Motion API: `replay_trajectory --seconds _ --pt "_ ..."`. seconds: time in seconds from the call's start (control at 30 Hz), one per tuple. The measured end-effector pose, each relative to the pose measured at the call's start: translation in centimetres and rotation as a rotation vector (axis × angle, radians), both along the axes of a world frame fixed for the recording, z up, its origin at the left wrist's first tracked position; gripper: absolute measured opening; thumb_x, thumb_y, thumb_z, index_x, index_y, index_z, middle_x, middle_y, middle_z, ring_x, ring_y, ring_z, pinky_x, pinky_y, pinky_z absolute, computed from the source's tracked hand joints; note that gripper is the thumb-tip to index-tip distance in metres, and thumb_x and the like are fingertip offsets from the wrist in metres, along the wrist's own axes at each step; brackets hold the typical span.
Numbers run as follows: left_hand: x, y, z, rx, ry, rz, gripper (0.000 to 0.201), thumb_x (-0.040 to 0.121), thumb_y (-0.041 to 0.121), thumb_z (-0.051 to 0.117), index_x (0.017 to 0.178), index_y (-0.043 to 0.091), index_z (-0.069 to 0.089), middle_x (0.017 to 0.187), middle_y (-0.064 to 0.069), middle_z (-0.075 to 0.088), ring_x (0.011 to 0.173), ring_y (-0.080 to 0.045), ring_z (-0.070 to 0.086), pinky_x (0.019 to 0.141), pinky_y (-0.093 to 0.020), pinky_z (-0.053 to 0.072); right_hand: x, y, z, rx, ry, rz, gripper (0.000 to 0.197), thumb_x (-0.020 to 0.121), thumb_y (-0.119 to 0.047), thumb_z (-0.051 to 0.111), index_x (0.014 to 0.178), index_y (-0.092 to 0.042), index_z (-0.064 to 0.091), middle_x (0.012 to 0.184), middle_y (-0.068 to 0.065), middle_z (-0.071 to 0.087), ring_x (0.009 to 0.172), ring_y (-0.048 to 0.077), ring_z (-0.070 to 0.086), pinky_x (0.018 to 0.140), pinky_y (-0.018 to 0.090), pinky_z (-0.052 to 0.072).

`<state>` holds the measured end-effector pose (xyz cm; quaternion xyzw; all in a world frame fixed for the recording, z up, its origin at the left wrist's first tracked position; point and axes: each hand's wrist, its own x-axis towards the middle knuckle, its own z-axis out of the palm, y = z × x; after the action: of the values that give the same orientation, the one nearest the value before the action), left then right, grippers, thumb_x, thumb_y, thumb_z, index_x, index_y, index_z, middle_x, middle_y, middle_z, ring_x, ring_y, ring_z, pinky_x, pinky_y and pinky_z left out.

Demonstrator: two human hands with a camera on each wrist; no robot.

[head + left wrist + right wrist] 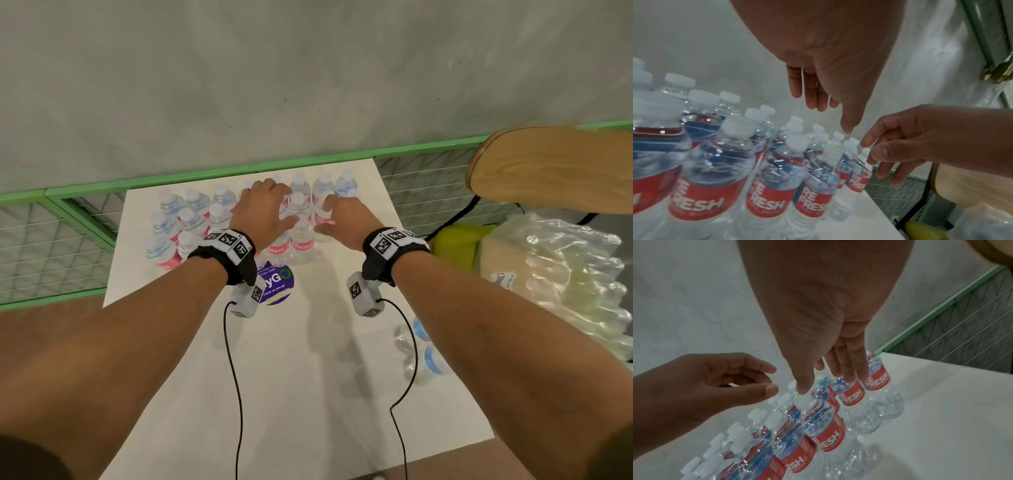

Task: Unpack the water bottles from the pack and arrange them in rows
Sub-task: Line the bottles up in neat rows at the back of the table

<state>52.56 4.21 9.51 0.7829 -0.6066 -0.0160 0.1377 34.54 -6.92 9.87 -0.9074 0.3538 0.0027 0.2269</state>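
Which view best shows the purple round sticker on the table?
The head view: the purple sticker lies on the white table just in front of the bottles, partly hidden by the left wrist camera. Neither wrist view shows it; they show only bottles and hands.

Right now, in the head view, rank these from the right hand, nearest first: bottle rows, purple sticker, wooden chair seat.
1. Bottle rows: directly under the right hand.
2. Purple sticker: nearer the person, to its left.
3. Wooden chair seat: off the table, far right.
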Motion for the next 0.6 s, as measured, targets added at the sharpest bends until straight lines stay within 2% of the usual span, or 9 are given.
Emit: replay_trajectory --seconds 0.17,0.3,0.43,0.53,0.6 --pt "-6.2 0.1 1.8 -0.081 0.155 -0.105 0.039 0.087 0.039 0.066 0.119 0.018 0.059 0.103 -0.001 0.058 0.093 -0.02 0.057 0.082 -0.04 0.051 -6.9 0.6 2.1 -0.085 0.022 0.028 0.039 0.089 -0.043 0.066 0.117 -0.014 0.061 0.112 0.006 0.066 0.105 0.027 0.059 0.087 0.036 0.05" --pt "-12.9 0.4 2.0 0.005 0.261 -0.2 0.04 0.087 0.039 0.069 0.121 0.02 0.059 0.101 0.003 0.06 0.087 -0.016 0.059 0.08 -0.039 0.052 -14.1 1.7 2.5 -0.102 0.111 0.011 0.034 0.087 -0.047 0.065 0.108 -0.021 0.063 0.106 0.001 0.067 0.096 0.023 0.062 0.079 0.033 0.052" --pt "-20.1 0.7 0.9 0.181 0.274 -0.255 0.048 0.087 0.035 0.071 0.129 0.019 0.055 0.111 0.001 0.061 0.097 -0.019 0.06 0.085 -0.038 0.052 -21.2 3.6 2.1 -0.064 0.234 0.002 0.031 0.085 -0.047 0.066 0.101 -0.021 0.064 0.099 0.0 0.067 0.089 0.022 0.063 0.077 0.036 0.055" --pt "-24.5 0.7 -0.3 0.248 0.268 -0.279 0.053 0.086 0.027 0.071 0.135 0.021 0.051 0.12 -0.001 0.06 0.106 -0.02 0.058 0.09 -0.036 0.05 -25.6 5.1 1.2 -0.042 0.24 -0.005 0.034 0.084 -0.047 0.066 0.103 -0.019 0.062 0.098 0.0 0.065 0.088 0.023 0.062 0.073 0.035 0.054" --pt "-26.9 0.5 -0.9 0.283 0.265 -0.301 0.057 0.086 0.019 0.07 0.139 0.022 0.048 0.126 -0.002 0.057 0.111 -0.02 0.057 0.093 -0.037 0.049 -27.9 6.0 0.5 -0.042 0.217 -0.008 0.037 0.084 -0.047 0.067 0.106 -0.02 0.058 0.101 -0.001 0.062 0.087 0.021 0.059 0.069 0.033 0.049"
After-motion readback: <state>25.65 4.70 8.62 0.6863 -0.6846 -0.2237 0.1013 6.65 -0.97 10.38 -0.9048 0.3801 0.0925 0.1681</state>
